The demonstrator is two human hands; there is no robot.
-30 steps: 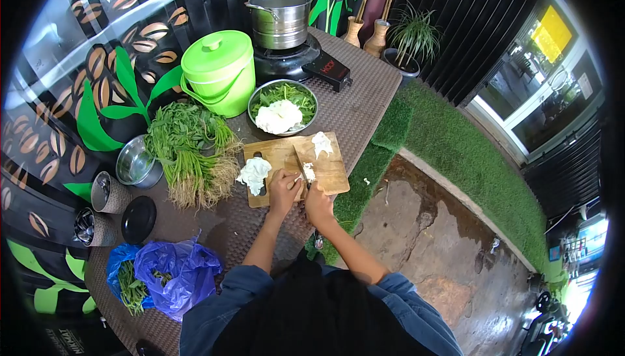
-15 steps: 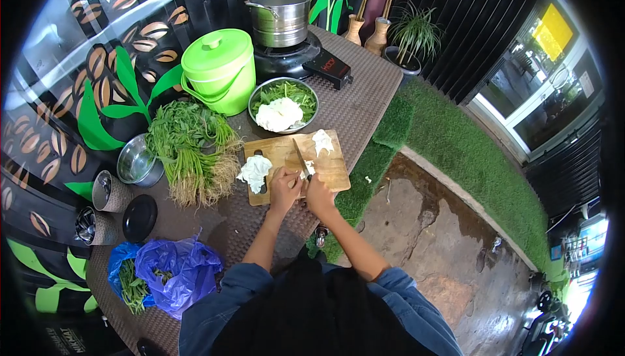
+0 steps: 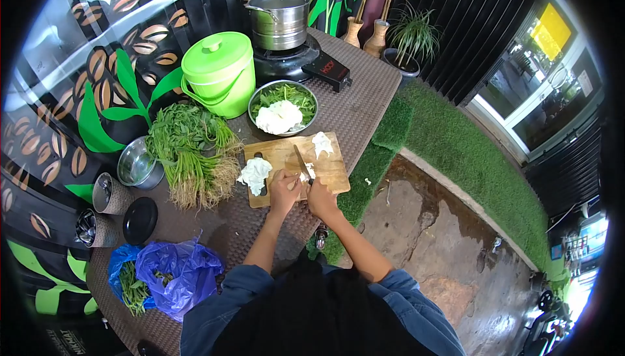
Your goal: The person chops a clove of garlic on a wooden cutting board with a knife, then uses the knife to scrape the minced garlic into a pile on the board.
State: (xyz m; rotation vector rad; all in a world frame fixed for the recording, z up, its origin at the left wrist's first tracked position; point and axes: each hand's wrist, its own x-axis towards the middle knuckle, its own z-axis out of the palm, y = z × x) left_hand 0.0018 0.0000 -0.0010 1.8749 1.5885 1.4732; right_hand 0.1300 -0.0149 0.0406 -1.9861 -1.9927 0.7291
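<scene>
A knife (image 3: 300, 158) is held by its dark handle in my right hand (image 3: 321, 199), its blade pointing away over the wooden cutting board (image 3: 280, 152). My left hand (image 3: 285, 190) is closed beside the blade, its fingertips on small white pieces (image 3: 306, 174). A larger white lump (image 3: 256, 175) lies at the board's left, and a flat white piece (image 3: 322, 144) rests near its upper right. Behind the board stands a metal bowl (image 3: 252, 116) with cut greens (image 3: 286, 94) and a white mass (image 3: 278, 117).
Rooted greens (image 3: 189, 141) lie left of the board, near an empty metal bowl (image 3: 139, 162). A green lidded bucket (image 3: 219, 72) and a pot (image 3: 280, 22) on a stove (image 3: 286, 61) stand behind. Purple bags (image 3: 185, 271) sit at front left.
The knife has tilted slightly, with its handle a little farther from my left fingertips. The camera view has shifted very slightly.
</scene>
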